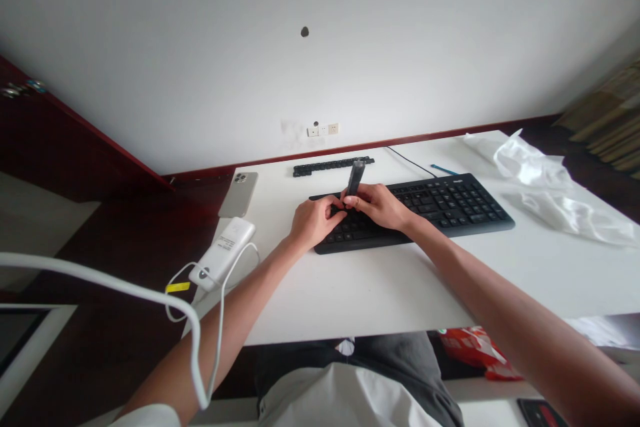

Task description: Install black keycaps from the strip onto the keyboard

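Note:
A black keyboard [470, 210] lies on the white table, slightly angled. My right hand [377, 205] is closed round the lower end of a dark, flat-sided stick-like tool [356, 177], which stands nearly upright over the keyboard's left part. Close beside it, my left hand [316, 221] rests at the keyboard's left end, thumb and forefinger bent together near the tool's foot. Whatever those fingers pinch is too small to make out. The keys under both hands are partly hidden. Behind the keyboard lies a row of loose black keycaps [330, 166].
A phone [239, 195] and a white power bank [223, 252] with a white cable [195, 327] are on the left. A thin blue stick [444, 169] lies behind the keyboard, near its black cord [413, 163]. Crumpled clear plastic [530, 163] covers the table's right side.

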`<state>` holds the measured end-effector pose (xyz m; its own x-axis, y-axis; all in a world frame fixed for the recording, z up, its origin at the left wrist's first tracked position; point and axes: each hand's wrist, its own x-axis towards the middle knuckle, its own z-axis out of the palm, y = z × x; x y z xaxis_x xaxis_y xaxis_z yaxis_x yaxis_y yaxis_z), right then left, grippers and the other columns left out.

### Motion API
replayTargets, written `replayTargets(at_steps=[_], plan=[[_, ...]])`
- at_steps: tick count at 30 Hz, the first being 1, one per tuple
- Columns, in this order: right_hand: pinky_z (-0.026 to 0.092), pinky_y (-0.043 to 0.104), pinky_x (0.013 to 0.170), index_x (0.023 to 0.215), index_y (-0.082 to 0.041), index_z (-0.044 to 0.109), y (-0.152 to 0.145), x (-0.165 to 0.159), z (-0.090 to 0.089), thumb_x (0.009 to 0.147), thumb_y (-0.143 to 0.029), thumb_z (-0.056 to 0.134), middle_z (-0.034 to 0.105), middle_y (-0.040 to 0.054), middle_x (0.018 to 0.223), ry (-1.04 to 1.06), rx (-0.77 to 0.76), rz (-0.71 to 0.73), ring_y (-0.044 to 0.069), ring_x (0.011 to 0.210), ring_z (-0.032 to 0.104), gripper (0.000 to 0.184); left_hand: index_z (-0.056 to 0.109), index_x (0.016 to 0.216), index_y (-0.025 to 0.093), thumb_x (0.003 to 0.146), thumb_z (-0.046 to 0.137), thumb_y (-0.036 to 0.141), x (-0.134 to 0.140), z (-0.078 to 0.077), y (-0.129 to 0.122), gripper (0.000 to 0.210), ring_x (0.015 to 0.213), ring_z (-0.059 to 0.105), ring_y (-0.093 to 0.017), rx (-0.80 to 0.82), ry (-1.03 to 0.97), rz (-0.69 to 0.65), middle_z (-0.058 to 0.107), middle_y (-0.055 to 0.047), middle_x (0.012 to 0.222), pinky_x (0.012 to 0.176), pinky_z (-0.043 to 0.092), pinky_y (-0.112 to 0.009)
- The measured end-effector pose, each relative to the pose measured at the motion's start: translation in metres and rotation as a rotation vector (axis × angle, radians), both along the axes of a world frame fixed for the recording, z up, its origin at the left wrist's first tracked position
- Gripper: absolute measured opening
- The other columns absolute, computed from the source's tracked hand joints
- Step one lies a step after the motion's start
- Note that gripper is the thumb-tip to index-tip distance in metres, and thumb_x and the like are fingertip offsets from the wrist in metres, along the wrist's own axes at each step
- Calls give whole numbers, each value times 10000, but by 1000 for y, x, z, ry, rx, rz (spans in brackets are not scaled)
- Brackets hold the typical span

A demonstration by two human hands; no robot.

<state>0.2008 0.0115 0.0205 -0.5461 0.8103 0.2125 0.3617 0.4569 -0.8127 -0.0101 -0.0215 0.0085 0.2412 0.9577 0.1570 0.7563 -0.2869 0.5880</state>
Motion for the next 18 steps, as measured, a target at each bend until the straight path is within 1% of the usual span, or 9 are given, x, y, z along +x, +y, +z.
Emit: replayTargets(at_steps=[3,6,8,12,14,18], plan=[[463,295,681,1019,-176,746,0,2,3,997,-603,533,726,43,828,-25,16,7,203,731,632,478,811,984,286,916,701,436,1,1,0,199,576,523,-128,-11,17,-3,620,40,620,610,329,-271],[494,315,762,1022,-185,761,2,6,6,989,-584,558,763,53,914,-25,24,30,234,831,682,449,825,961,286,904,722,436,2,2,-1,191,574,529,-123,-22,3,15,647,36,634,605,335,-271],[506,329,822,1042,-188,767,4,9,6,988,-570,566,776,58,964,-3,9,49,250,894,704,434,825,954,281,898,732,430,2,3,-1,184,573,529,-117,-18,-8,19,650,39,636,601,336,-268],[518,352,879,1083,-189,778,6,14,5,977,-556,591,787,67,1004,15,-20,74,268,946,722,425,825,962,278,903,729,421,2,2,-1,183,564,518,-110,-18,-14,12,644,42,629,601,335,-266],[524,362,894,1104,-189,781,8,17,4,966,-556,611,789,73,1013,23,-44,80,274,962,725,428,826,967,279,904,729,420,2,2,-1,183,563,515,-107,-16,-14,9,637,44,624,603,335,-263],[537,373,910,1133,-174,766,11,24,3,943,-551,652,785,88,1048,75,-148,121,275,992,723,438,822,998,279,893,737,448,0,1,-1,216,557,500,-99,-13,-29,-14,611,55,613,602,335,-257]])
